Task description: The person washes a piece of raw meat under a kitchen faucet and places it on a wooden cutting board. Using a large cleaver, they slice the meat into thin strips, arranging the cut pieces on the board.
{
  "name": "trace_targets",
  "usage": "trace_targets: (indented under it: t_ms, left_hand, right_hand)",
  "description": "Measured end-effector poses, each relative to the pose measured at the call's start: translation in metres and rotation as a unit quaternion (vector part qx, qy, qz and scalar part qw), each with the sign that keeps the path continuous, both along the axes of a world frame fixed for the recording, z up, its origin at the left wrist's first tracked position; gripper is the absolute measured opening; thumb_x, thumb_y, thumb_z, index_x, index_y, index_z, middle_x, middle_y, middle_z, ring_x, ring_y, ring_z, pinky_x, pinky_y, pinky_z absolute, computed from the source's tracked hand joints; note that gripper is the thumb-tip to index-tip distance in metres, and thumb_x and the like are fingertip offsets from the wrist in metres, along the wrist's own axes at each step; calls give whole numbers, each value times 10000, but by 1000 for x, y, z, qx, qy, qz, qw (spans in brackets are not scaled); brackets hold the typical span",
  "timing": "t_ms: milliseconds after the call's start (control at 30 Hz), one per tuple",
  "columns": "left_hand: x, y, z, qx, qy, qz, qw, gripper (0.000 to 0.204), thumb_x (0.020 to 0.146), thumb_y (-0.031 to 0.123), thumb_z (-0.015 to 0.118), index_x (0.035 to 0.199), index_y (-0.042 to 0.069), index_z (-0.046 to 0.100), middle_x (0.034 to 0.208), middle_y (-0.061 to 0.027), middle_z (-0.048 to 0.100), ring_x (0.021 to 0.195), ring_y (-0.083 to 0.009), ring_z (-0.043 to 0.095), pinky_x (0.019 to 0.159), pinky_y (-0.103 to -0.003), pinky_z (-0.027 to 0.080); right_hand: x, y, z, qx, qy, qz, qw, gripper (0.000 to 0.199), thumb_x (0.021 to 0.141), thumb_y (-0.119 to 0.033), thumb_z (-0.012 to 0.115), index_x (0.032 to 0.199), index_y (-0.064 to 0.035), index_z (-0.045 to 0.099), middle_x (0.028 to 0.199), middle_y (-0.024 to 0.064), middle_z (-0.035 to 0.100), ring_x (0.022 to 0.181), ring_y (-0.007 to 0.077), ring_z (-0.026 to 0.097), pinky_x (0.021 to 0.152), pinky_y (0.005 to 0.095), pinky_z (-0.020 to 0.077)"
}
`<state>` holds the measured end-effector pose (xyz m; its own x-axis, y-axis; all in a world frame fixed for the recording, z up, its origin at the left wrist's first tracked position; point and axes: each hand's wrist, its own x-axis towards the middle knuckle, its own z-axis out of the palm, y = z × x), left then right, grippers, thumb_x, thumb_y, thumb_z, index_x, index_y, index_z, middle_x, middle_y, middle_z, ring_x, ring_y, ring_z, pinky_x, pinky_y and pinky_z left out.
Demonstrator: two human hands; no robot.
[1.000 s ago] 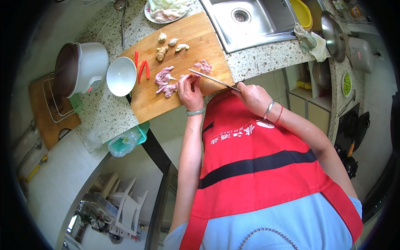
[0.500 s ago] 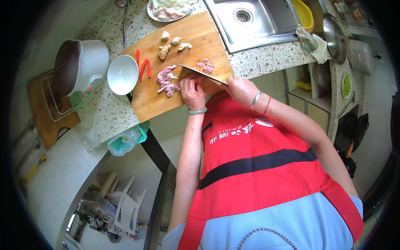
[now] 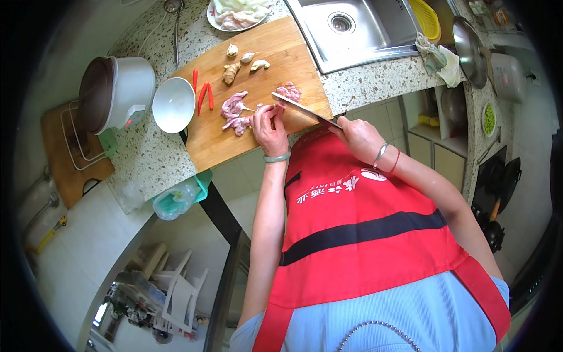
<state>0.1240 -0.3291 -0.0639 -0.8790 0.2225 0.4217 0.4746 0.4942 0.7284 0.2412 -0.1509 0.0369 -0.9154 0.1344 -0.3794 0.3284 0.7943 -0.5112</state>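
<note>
On a wooden cutting board (image 3: 211, 141), my left hand (image 3: 270, 130) has its fingers bent together on a piece of raw pink meat, mostly hidden under them. In my right hand (image 3: 359, 139) is the handle of a knife (image 3: 302, 107), its blade slanting up and left past my left fingertips. Just beyond the blade lies a small heap of cut meat (image 3: 289, 91). Left of my left hand are larger raw meat strips (image 3: 234, 112). Further up the board sit garlic bulbs (image 3: 247, 57), ginger (image 3: 231, 73) and red chilies (image 3: 205, 97).
A white bowl (image 3: 173, 105) stands at the board's left edge, beside a rice cooker (image 3: 132, 88). Behind the board is a plate (image 3: 212, 17) of pale raw food. A steel sink (image 3: 366, 56) lies to the right, with cloths (image 3: 450, 69) on its edge.
My right hand and the knife have moved right and slightly down, toward me. The blade tip now reaches the cut meat heap. My left hand stays nearly in place.
</note>
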Motion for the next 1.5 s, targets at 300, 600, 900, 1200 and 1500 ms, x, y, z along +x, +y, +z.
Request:
trace_targets:
  t_ms: [300, 600, 900, 1200, 1500]
  left_hand:
    - [1, 1, -4, -14, 18, -11, 1000, 104, 769, 11, 695, 827, 66, 628, 917, -83, 636, 880, -291, 579, 807, -401, 458]
    - [-1, -2, -3, -45, 6, -28, 999, 109, 752, -15, 669, 808, 57, 610, 892, -99, 631, 871, -310, 573, 801, -409, 462]
    - [4, -5, 0, -1, -32, -20, 999, 196, 815, 36, 724, 985, 35, 626, 1048, -107, 605, 966, -264, 598, 852, -362, 499]
    - [2, -8, -2, -20, -6, -12, 1000, 100, 806, 37, 711, 853, 57, 625, 940, -86, 620, 904, -287, 590, 818, -399, 466]
    - [1, -7, -6, -25, 12, -19, 999, 100, 787, 42, 713, 803, 56, 615, 912, -85, 647, 883, -291, 591, 801, -389, 458]
  right_hand:
    - [-3, -7, -2, 0, -23, -1, 1000, 311, 973, -282, 523, 836, -4, 497, 666, 245, 606, 636, 446, 596, 571, 542, 465]
    - [-47, -22, -19, -34, -3, 12, 999, 354, 961, -276, 525, 806, 37, 587, 736, 272, 640, 719, 444, 641, 643, 511, 514]
    - [7, 12, -6, -29, -49, -17, 998, 341, 958, -306, 541, 819, 4, 570, 715, 254, 625, 699, 437, 620, 636, 519, 491]
    - [-1, -9, 2, -12, -17, 1, 1000, 315, 972, -287, 514, 848, 2, 518, 698, 244, 625, 661, 442, 616, 599, 534, 493]
    - [-9, -14, -1, -10, -49, 8, 999, 338, 973, -278, 511, 838, 30, 542, 718, 260, 633, 688, 446, 625, 625, 528, 503]
